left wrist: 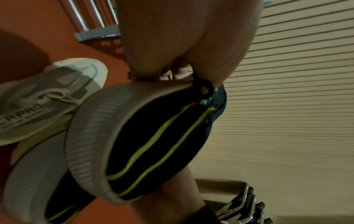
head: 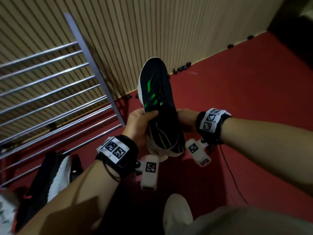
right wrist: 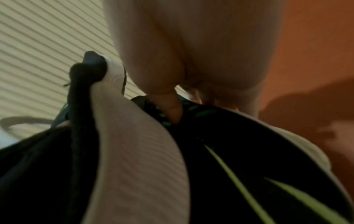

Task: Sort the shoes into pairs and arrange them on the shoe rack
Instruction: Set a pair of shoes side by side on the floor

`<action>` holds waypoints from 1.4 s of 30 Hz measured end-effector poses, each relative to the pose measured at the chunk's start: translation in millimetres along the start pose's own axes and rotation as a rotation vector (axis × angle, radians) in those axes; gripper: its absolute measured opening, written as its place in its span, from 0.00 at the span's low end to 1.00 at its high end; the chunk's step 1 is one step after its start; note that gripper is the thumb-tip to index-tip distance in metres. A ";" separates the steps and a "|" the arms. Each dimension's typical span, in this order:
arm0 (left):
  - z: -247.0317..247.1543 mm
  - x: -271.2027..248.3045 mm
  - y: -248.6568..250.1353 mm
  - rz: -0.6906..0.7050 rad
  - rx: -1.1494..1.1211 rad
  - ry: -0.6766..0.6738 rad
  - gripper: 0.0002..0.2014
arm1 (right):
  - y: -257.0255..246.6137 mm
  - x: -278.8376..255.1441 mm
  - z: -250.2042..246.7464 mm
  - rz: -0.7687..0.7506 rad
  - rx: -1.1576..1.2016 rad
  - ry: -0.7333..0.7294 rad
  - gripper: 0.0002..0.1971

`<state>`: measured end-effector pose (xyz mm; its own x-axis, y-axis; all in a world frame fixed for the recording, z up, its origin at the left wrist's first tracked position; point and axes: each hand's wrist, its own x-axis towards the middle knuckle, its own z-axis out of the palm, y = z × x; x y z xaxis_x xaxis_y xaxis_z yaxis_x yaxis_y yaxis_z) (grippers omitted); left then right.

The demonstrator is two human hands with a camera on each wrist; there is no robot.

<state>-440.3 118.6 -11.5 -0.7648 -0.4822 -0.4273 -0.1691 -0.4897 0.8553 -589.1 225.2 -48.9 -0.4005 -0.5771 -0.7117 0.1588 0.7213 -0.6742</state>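
A black sneaker (head: pixel 157 92) with green stripes and a white ribbed sole is held up in the air, toe pointing away toward the wall. My left hand (head: pixel 144 119) grips its left side with the thumb over the upper. On the opposite side my right hand (head: pixel 186 118) grips it, fingers mostly hidden behind the shoe. The wrist views show a second matching shoe (left wrist: pixel 38 174) pressed against the first (left wrist: pixel 153 136). One finger of my right hand (right wrist: pixel 191 53) is tucked between the two (right wrist: pixel 134 151). The metal shoe rack (head: pixel 50 92) stands to the left.
A black and white shoe (head: pixel 50 175) lies on the red floor at lower left. A grey-white sneaker (left wrist: pixel 47 98) sits on the floor below the held pair. My own white shoe (head: pixel 177 214) is at the bottom. A ribbed beige wall (head: pixel 169 31) runs behind, small black objects (head: pixel 183 67) at its base.
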 end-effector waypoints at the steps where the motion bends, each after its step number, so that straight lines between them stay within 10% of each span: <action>1: 4.0 8.5 -4.8 -0.026 -0.005 -0.017 0.11 | 3.2 -0.1 -4.8 -0.014 0.008 0.027 0.12; 14: 32.9 124.6 -87.5 -0.297 -0.004 0.215 0.17 | 109.9 75.8 -125.4 0.136 0.117 0.572 0.13; 23: 79.7 168.2 -152.9 -0.125 0.316 0.227 0.04 | 151.9 101.3 -156.6 0.097 0.252 0.569 0.17; 28: 87.2 170.4 -170.3 -0.090 0.372 0.334 0.14 | 154.3 111.1 -155.9 0.079 0.275 0.604 0.15; 36: 84.9 167.6 -174.7 -0.402 0.046 0.067 0.33 | 149.7 117.9 -154.9 0.165 0.105 0.666 0.14; 42: 89.7 153.9 -150.3 -0.509 0.067 -0.047 0.21 | 141.8 111.3 -143.4 0.188 0.023 0.602 0.18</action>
<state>-588.3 183.1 -179.5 -0.6023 -0.1607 -0.7819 -0.5654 -0.6056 0.5600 -740.6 318.1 -195.4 -0.8005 -0.1192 -0.5873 0.2928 0.7773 -0.5569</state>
